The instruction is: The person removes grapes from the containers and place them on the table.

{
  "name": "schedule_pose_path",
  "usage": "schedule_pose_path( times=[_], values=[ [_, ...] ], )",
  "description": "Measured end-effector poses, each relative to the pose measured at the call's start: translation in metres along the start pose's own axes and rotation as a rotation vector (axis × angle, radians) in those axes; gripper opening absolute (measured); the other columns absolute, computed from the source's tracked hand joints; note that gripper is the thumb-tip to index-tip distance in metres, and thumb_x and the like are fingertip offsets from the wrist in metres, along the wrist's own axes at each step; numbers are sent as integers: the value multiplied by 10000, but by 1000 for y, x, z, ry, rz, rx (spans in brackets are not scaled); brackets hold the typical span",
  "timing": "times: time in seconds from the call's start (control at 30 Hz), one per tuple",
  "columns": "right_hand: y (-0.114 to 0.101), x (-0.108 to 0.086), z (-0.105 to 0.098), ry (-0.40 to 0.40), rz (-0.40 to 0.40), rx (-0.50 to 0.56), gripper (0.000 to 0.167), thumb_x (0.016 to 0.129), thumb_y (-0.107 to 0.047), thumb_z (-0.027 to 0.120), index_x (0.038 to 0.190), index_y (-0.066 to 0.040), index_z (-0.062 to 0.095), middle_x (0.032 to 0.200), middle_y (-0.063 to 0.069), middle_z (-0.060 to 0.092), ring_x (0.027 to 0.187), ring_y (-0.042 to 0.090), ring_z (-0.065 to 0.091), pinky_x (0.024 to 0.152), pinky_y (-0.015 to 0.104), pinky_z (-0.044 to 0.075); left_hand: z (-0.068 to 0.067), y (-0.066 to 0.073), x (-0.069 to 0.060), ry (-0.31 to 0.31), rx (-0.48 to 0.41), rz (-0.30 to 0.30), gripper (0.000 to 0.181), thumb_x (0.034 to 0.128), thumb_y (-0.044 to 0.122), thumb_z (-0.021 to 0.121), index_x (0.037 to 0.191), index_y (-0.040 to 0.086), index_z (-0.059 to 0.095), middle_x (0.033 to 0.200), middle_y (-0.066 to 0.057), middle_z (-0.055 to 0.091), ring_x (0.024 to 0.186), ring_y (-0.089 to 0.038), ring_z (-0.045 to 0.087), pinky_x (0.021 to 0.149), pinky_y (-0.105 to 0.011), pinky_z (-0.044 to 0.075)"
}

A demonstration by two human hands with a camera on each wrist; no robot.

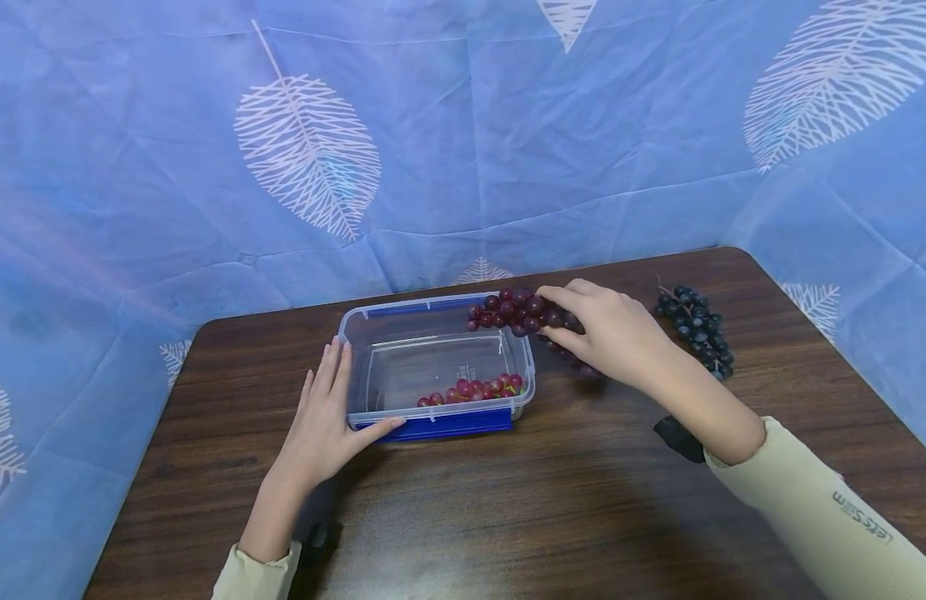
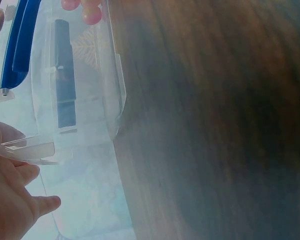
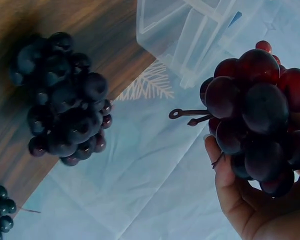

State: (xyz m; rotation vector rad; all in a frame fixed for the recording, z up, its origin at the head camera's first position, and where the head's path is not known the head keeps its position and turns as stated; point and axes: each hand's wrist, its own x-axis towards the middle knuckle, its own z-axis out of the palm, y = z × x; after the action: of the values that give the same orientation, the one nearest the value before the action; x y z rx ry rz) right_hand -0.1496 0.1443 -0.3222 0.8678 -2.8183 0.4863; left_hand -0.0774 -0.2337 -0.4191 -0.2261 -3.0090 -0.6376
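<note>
A clear plastic container point(image 1: 402, 367) with blue side clips holds a small bunch of pinkish-red grapes point(image 1: 473, 390) along its front wall. My left hand point(image 1: 323, 421) rests against its left end, fingers extended along the rim and thumb on the front blue clip point(image 1: 455, 425). In the left wrist view the hand point(image 2: 12, 195) shows beside the container's corner. My right hand point(image 1: 613, 333) grips a dark red bunch of grapes point(image 1: 511, 312), raised over the container's right rear corner. In the right wrist view, this bunch point(image 3: 260, 115) has a short stem sticking out.
Beneath the right hand, another dark purple bunch of grapes point(image 3: 65, 105) lies on the table, mostly hidden in the head view. Farther right lies a blue-black bunch point(image 1: 698, 329). Behind the brown wooden table point(image 1: 230, 392) hangs a blue cloth point(image 1: 432, 167) with white leaf prints.
</note>
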Motion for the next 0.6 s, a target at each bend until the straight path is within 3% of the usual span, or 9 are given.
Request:
schedule_pose_path(
  times=[0.37, 0.6],
  values=[
    [12, -30, -1, 18, 41, -13, 485, 983, -195, 768, 1415, -10, 648, 1183, 209, 720, 607, 133, 589, 524, 321, 431, 0, 0, 0, 2, -5, -2, 1249, 867, 690, 743, 1702, 52, 69, 1778, -176, 2, 1636, -404, 61, 1266, -694, 113],
    [16, -50, 2, -13, 87, -11, 497, 983, -197, 766, 1425, -8, 638, 1192, 224, 708, 579, 96, 545, 501, 295, 410, 1, 0, -1, 18, -6, 12, 1256, 860, 687, 754, 1698, 37, 81, 1777, -178, 10, 1637, -396, 65, 1262, -698, 124]
  ],
)
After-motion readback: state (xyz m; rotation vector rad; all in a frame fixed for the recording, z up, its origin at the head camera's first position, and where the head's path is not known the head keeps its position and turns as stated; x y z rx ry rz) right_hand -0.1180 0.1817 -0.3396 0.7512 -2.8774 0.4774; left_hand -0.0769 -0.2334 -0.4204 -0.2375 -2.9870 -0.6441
